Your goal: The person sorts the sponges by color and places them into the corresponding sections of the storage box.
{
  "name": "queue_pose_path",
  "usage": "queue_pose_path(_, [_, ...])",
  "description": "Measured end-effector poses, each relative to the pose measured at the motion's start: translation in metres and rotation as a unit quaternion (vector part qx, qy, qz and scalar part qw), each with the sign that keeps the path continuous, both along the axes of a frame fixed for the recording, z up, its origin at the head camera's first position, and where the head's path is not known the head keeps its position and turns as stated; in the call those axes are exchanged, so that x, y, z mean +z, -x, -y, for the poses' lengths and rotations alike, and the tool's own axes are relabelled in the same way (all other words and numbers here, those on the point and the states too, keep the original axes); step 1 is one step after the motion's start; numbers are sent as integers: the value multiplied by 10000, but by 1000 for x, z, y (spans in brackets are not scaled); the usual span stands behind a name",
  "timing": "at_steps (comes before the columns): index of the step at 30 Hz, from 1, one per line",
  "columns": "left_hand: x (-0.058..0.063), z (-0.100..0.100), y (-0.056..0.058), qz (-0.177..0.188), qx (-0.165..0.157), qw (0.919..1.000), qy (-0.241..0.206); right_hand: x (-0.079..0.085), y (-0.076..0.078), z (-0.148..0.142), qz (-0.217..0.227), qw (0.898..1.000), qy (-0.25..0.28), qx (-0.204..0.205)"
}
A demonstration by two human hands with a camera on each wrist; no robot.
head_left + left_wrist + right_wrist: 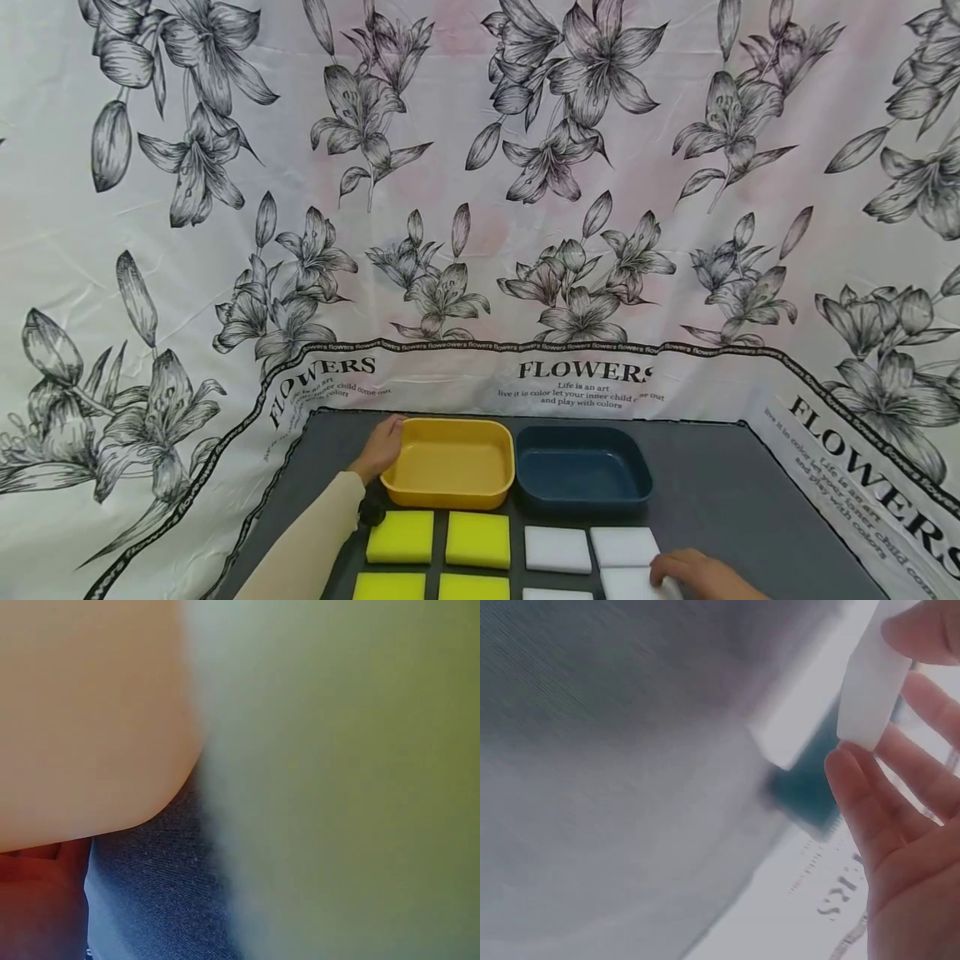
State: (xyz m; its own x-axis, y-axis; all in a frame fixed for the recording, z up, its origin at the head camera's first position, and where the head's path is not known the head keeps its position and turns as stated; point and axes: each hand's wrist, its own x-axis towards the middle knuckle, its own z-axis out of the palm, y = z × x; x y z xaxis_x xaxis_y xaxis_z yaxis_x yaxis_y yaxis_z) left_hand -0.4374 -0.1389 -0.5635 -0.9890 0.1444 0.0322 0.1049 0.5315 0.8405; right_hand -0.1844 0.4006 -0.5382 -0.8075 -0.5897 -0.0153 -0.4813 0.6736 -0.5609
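White block (pixel 870 690) in the right hand (pixel 701 575); yellow tray (pixel 450 462) at the left hand (pixel 381 450)

Right: hand lies at four o'clock from the blue tray (pixel 583 468). Right wrist view shows fingers (pixel 859 799) clamped on the block, thumb against one face. Head view puts the fingertips just beside the other white blocks (pixel 557 550); whether the held one is clear of the worktop (pixel 720 483), cannot tell.

Left: touching the yellow tray by its rim, at the tray's ten o'clock. Wrist view blurred; cannot tell whether these fingers are apart or curled on it. Pale sleeve (pixel 311 533) runs back toward seven o'clock.

Layout: blue tray just beside the yellow one, at its three o'clock. Yellow blocks (pixel 400 537) at six o'clock from the yellow tray, nearer row cut by the frame. Other white blocks at six o'clock from the blue tray. Flower-print cloth (pixel 457 375) rises at twelve o'clock.
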Motion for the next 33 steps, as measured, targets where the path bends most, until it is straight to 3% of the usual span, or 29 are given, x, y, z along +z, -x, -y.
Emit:
queue_pose_path(6, [0,0,-1,87,64,9999,23,47,7,14,-1129,9922,-459,-264])
queue_pose_path(13, [-1,-2,1,220,99,9996,125,71,35,58,-2504,9643,-492,-703])
queue_pose_path(19, [-4,-3,5,309,172,9993,157,74,73,101,-2632,9606,-542,-706])
queue_pose_path(23, [-4,-2,4,120,73,9999,87,69,96,126,-2681,9598,-486,-678])
queue_pose_path(25, [-12,2,10,-117,-85,9997,194,68,107,139,-2681,9602,-468,-631])
queue_pose_path(28, [-10,3,9,-217,-133,9994,226,66,123,158,-2665,9616,-411,-510])
queue_pose_path(33, [0,0,3,52,-3,9999,138,61,149,191,-2430,9691,-336,-251])
